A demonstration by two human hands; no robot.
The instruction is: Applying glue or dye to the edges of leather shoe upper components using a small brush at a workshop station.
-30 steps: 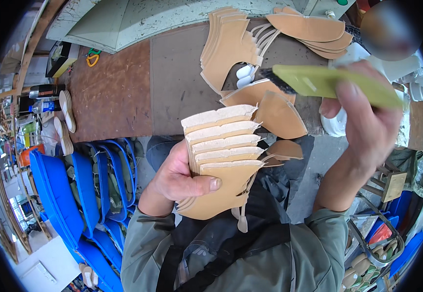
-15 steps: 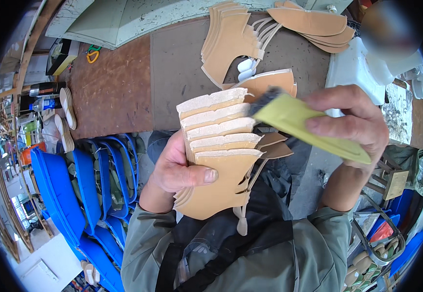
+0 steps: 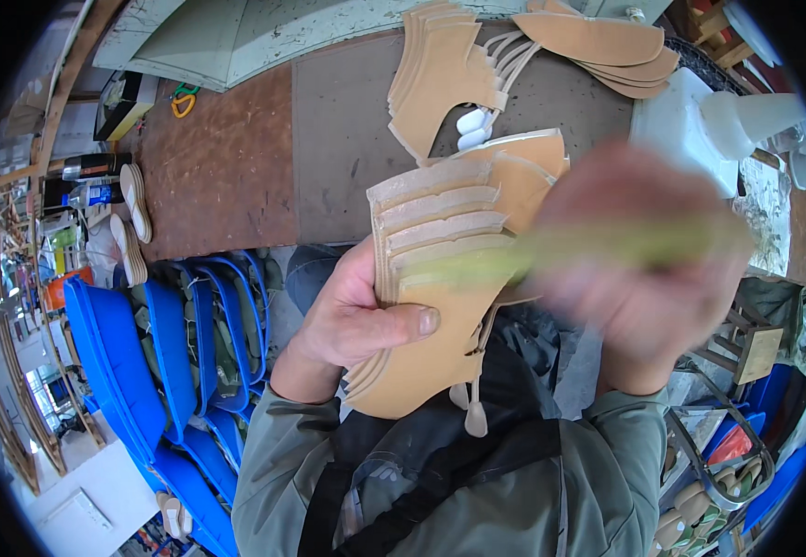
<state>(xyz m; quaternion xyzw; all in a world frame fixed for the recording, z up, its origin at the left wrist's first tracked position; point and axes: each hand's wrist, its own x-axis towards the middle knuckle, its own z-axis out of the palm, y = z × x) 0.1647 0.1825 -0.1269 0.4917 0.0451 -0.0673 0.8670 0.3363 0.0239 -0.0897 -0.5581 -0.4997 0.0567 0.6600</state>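
Observation:
My left hand [image 3: 356, 320] grips a fanned stack of tan shoe uppers [image 3: 412, 353], thumb across the front piece. Their upper edges are stepped and show pale, whitish strips. A blurred yellow-green brush [image 3: 468, 269] lies over the lower strips, its bristles smeared by motion. Around its handle my right hand [image 3: 644, 269] is closed, also badly blurred. Cords with pale tips [image 3: 476, 420] hang below the stack. Behind it, on the table, rests another tan piece [image 3: 537, 148].
More stacked tan uppers [image 3: 435, 79] and rounded tan pieces [image 3: 602, 42] lie on the brown table [image 3: 226, 176]. A white plastic container [image 3: 686, 125] stands at the right. Blue crates [image 3: 110, 362] line the left, near pale shoe soles [image 3: 134, 204]. Yellow-and-green-handled scissors [image 3: 183, 102] lie far left.
The brush has swung lower and leftward, from beside the upper strips to across the lower ones. My left hand and the stack have shifted slightly right.

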